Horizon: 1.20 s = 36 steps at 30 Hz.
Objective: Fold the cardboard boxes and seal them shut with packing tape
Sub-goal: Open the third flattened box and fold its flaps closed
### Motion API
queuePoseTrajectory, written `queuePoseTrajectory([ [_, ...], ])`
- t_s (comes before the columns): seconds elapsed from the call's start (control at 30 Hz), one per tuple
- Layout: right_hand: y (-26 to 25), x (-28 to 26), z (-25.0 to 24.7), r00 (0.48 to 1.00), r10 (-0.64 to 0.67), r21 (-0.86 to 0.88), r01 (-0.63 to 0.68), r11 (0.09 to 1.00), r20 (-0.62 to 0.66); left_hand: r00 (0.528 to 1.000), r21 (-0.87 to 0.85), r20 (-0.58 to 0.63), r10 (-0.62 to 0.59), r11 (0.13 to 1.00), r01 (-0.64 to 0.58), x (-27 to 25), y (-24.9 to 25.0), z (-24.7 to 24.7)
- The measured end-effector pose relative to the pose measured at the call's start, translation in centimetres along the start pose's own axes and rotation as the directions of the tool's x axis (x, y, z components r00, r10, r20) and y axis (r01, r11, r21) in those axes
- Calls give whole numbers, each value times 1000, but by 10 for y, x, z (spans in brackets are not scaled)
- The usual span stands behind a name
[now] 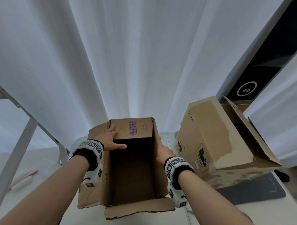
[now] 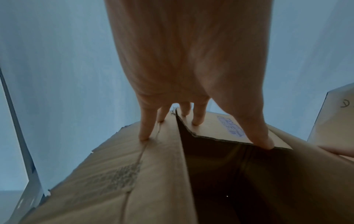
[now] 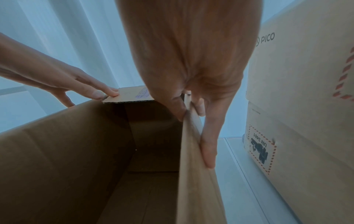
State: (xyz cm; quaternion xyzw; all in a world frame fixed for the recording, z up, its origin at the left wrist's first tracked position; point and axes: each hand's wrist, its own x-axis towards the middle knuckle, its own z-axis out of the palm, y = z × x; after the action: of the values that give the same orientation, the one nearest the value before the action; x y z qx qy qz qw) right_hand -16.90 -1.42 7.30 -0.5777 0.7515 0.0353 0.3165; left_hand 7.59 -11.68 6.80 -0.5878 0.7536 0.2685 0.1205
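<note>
1. Cardboard is under both hands: the left hand point(image 1: 110, 136) is lying with straight fingers point(image 2: 199, 116) on the far end flap point(image 1: 133, 128) and on the left side flap point(image 1: 96, 134), the thumb reaching over the flap edge above the dark opening. This grip is flat and pressing, not closing round anything.
2. The right hand point(image 1: 163, 150) is taking the right wall point(image 3: 191, 151) of the box at its top edge: in the right wrist view the thumb is lying inside and the other fingers point(image 3: 208, 148) outside, so this grip is pinching the cardboard.
3. The open box point(image 1: 134, 170) is standing on the white desk point(image 1: 208, 218) just in front of the person, between the two forearms. The far end flap is already bending inward, and the near flap point(image 1: 137, 211) is still lying outward toward the person.
4. I am judging that the folding step is in hand, with the short flaps coming first. No flap is closed fully and no tape is showing on this box.
5. The next move is probably asking to press the far flap flat, then to bring the near flap in, then the two long flaps over them. The hands should be holding the seam together before taping.
6. A bigger PICO box point(image 1: 210, 139) is leaning just beside on the right, on a dark mat point(image 1: 251, 191). I am not seeing the packing tape in any view.
</note>
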Motion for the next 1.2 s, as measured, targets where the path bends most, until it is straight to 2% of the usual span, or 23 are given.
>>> queuePoseTrajectory([
  [0.13, 0, -2, -3, 1000, -9, -30, 9, 1000, 0, 997, 50, 46, -54, 997, 52, 4, 8, 2],
  [0.3, -5, -12, -25, 997, 10, -55, -6, 998, 70, 995, 62, 63, -75, 996, 72, 3, 5, 8],
  [0.4, -21, -29, -46, 981, -131, -79, 144, 986, 146, 994, 68, 72, -86, 994, 81, 1, 9, 10],
  [0.47, -35, -46, -54, 932, -214, -56, 240, 969, 292, 992, 78, 77, -96, 993, 90, -2, 12, 8],
  [0.5, -41, -55, -56, 891, -235, -43, 273, 961, 389, 992, 77, 81, -95, 993, 89, -4, 13, 6],
  [0.63, -56, -84, -48, 638, -200, -44, 345, 938, 743, 992, 37, 96, -79, 996, 76, -9, 9, -3],
  [0.67, -57, -90, -43, 603, -173, -72, 360, 930, 779, 992, 17, 104, -77, 997, 75, -11, 9, -5],
  [0.7, -57, -95, -37, 598, -148, -121, 386, 915, 788, 991, -1, 112, -74, 997, 75, -13, 10, -7],
  [0.8, -58, -98, -27, 673, -147, -250, 455, 855, 725, 990, 5, 123, -71, 997, 71, -16, 13, -11],
  [0.9, -56, -86, -28, 800, -227, -245, 418, 875, 556, 990, 7, 130, -57, 998, 57, -19, 12, -11],
  [0.97, -52, -74, -26, 856, -246, -226, 378, 898, 456, 989, -34, 143, -35, 999, 40, -22, 10, -12],
  [1.1, -39, -52, -5, 907, -201, -168, 278, 946, 369, 987, -56, 160, 32, 998, -23, -30, 2, -13],
  [1.2, -29, -39, 12, 923, -154, -100, 201, 974, 354, 981, -46, 181, 67, 997, -59, -31, -6, -5],
])
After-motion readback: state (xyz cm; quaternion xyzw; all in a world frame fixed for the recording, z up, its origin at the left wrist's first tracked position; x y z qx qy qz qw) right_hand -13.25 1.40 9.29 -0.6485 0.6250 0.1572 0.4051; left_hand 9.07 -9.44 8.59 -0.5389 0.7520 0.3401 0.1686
